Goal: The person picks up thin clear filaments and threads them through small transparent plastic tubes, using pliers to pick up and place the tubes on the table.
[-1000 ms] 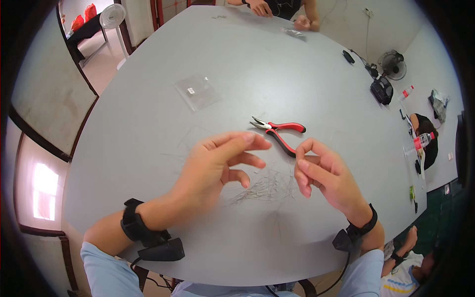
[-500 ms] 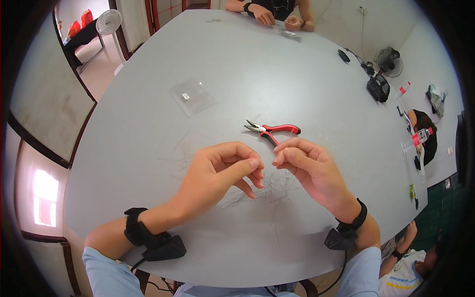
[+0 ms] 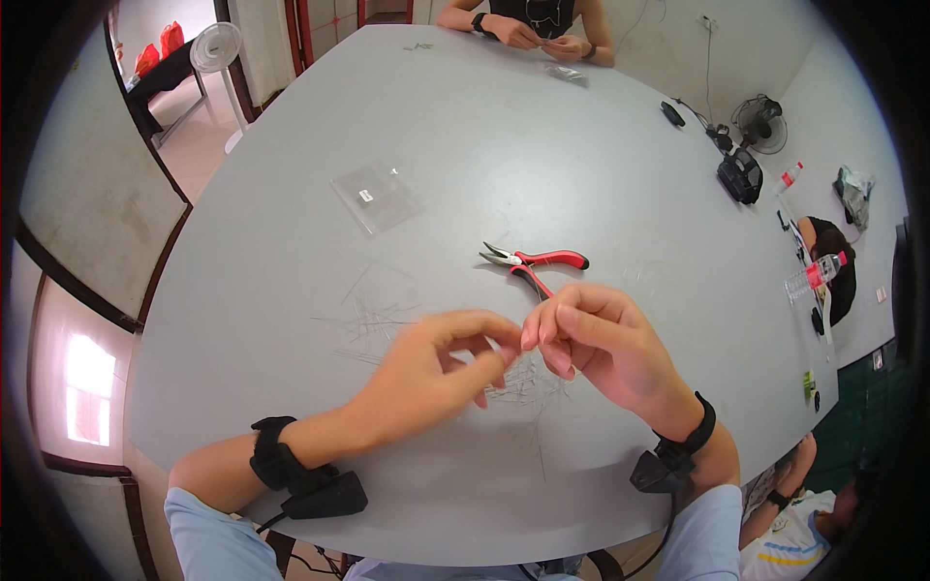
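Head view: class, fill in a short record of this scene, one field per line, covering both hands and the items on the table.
Left hand: fingertips pinched, meeting the right hand
Right hand: fingers curled, pinching something too thin to tell
Thin wires: scattered loose on the table
Pliers: red handles, lying just beyond the hands
Clear bag: flat, farther out
Table: grey, rounded
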A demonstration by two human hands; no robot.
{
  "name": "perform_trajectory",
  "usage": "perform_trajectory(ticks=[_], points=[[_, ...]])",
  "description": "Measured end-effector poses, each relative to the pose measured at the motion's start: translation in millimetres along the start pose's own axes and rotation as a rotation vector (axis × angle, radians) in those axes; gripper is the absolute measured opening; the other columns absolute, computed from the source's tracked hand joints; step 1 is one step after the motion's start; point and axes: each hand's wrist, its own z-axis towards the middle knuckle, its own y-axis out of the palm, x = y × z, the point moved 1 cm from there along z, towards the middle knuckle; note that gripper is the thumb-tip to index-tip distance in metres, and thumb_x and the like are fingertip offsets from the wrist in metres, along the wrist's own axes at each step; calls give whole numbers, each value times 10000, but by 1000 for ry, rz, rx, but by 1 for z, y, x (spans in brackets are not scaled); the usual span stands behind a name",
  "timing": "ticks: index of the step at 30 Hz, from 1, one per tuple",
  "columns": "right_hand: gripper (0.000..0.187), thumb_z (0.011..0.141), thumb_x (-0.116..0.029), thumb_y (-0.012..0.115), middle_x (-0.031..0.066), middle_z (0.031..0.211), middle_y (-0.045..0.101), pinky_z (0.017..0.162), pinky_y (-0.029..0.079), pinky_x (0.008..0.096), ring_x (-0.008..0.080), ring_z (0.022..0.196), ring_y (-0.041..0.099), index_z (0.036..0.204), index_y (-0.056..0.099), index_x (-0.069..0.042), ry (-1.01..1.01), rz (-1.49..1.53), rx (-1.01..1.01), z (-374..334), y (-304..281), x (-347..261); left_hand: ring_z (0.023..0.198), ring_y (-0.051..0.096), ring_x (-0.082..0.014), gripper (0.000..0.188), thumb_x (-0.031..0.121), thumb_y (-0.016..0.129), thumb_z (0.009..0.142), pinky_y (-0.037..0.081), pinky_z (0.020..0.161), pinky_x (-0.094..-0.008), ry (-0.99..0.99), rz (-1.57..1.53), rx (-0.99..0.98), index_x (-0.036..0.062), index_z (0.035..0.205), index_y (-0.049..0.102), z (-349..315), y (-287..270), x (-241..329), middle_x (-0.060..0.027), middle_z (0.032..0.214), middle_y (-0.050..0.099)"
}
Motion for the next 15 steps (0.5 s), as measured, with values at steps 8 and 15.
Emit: perform_trajectory(ticks=[8, 15], points=[[121, 875, 3, 491, 137, 846, 640, 603, 476, 250, 145, 711, 582, 840, 593, 59, -30, -473, -47, -6, 11, 5, 561, 518, -80, 238, 165, 556, 894, 456, 480, -220, 110, -40, 254, -25, 1001, 650, -1, -5, 14, -37, 713, 566], [66, 780, 42, 561, 55, 758, 637, 590, 453, 235, 116, 640, 565, 804, 611, 7, -202, -677, -55, -5, 8, 14, 592, 510, -77, 250, 184, 579, 878, 440, 475, -230, -64, -220, 221, -29, 994, 640, 0, -5, 15, -17, 655, 530]])
